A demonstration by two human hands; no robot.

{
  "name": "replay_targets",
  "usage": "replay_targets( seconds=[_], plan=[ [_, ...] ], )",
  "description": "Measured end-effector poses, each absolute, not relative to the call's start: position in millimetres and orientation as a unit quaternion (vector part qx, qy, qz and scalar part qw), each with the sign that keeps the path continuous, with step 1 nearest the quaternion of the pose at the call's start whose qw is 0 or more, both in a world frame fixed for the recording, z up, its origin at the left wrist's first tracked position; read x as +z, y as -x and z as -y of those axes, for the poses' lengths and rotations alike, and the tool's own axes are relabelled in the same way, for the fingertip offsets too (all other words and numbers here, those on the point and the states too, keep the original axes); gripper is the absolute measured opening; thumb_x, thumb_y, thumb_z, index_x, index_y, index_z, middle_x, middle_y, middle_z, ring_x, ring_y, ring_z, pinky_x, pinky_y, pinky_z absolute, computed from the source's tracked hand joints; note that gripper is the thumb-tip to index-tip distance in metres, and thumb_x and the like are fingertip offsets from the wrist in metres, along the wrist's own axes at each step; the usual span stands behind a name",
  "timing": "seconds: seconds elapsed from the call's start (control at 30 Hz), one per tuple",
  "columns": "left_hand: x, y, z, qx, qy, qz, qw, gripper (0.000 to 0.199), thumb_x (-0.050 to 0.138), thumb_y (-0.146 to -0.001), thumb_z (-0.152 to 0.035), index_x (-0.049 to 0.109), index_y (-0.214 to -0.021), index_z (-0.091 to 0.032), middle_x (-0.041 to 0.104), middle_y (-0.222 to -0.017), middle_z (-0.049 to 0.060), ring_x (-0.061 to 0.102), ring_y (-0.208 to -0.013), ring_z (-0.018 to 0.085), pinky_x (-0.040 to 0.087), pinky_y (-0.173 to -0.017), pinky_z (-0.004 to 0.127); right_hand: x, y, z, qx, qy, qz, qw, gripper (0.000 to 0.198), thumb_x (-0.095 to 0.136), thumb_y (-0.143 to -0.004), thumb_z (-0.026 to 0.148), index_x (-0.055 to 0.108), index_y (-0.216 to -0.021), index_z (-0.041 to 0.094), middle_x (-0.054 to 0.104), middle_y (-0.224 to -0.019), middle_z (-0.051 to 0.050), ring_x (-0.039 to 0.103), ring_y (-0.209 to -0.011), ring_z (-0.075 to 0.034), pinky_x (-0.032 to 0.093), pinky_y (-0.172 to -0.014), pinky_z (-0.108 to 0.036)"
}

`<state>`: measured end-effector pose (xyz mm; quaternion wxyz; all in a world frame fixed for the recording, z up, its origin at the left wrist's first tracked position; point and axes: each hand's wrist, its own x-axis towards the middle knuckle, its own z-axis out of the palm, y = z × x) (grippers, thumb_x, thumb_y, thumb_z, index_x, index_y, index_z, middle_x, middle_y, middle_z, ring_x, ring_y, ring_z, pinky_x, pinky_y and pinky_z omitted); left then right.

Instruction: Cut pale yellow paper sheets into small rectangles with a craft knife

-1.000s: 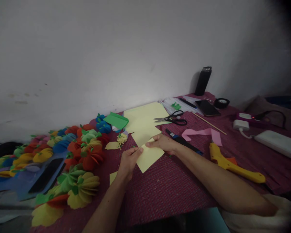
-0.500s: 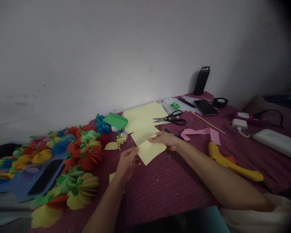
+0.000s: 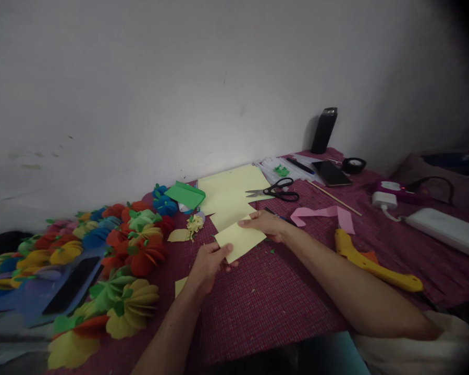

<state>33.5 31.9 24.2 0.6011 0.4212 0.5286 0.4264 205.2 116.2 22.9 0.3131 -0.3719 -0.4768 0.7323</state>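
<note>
two hands (image 3: 210, 264) on paper (image 3: 245, 238) edges above cloth (image 3: 266, 307)

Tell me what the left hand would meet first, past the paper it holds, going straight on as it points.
Likely the right hand, which holds the same yellow paper; one view leaves the depth between the hands unclear.

The left grip (image 3: 208, 264) has shifted along the yellow paper (image 3: 243, 240) — its thumb (image 3: 223, 252) now over the lower-left edge.
</note>
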Motion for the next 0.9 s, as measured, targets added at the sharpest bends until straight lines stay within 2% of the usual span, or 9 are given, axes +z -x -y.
replay_targets(
  seconds=[0.33, 0.53, 0.63, 0.73, 0.9],
  plan=[
    [22.4, -28.0, -34.9, 0.436, -0.454, -0.528, 0.57, 0.033, 0.064, -0.066, -0.034, 0.063, -0.083, -0.007, 0.064, -0.066, 0.007, 0.055, -0.047, 0.012, 0.036, -0.04, 0.02, 26.3, -210.7, -118.3, 0.73, 0.351, 0.498, 0.31, 0.027, 0.071, -0.056, 0.032, 0.063, -0.069, 0.01, 0.067, -0.071, -0.007, 0.06, -0.063, -0.014, 0.047, -0.064, -0.025],
    [21.1, -27.0, -36.1, 0.464, -0.417, -0.525, 0.579, 0.034, 0.067, -0.062, -0.036, 0.063, -0.086, -0.012, 0.064, -0.07, 0.004, 0.056, -0.055, 0.012, 0.04, -0.047, 0.021, 25.6, -207.7, -114.2, 0.698, 0.361, 0.545, 0.293, 0.026, 0.071, -0.055, 0.033, 0.064, -0.067, 0.012, 0.065, -0.064, -0.003, 0.056, -0.054, -0.011, 0.044, -0.055, -0.022],
    [20.5, -26.8, -37.2, 0.478, -0.402, -0.539, 0.566, 0.031, 0.069, -0.06, -0.037, 0.063, -0.077, -0.012, 0.063, -0.062, 0.002, 0.053, -0.05, 0.01, 0.038, -0.046, 0.02, 21.2, -201.4, -109.6, 0.699, 0.342, 0.568, 0.269, 0.024, 0.07, -0.056, 0.033, 0.065, -0.068, 0.013, 0.064, -0.063, -0.001, 0.054, -0.05, -0.009, 0.041, -0.05, -0.02],
    [19.2, -25.9, -37.7, 0.477, -0.4, -0.548, 0.559, 0.03, 0.069, -0.059, -0.038, 0.063, -0.07, -0.01, 0.062, -0.057, 0.002, 0.051, -0.045, 0.01, 0.035, -0.044, 0.019, 18.2, -198.0, -107.1, 0.708, 0.328, 0.572, 0.253, 0.023, 0.069, -0.057, 0.033, 0.065, -0.069, 0.013, 0.065, -0.064, -0.001, 0.054, -0.051, -0.009, 0.041, -0.051, -0.021],
    [18.2, -25.5, -36.9, 0.48, -0.402, -0.547, 0.555, 0.032, 0.067, -0.06, -0.04, 0.064, -0.071, -0.01, 0.063, -0.059, 0.003, 0.053, -0.048, 0.012, 0.036, -0.046, 0.021, 16.7, -198.4, -107.5, 0.694, 0.344, 0.575, 0.264, 0.023, 0.069, -0.057, 0.033, 0.064, -0.066, 0.013, 0.065, -0.066, -0.003, 0.055, -0.053, -0.01, 0.041, -0.053, -0.021]
  ],
)
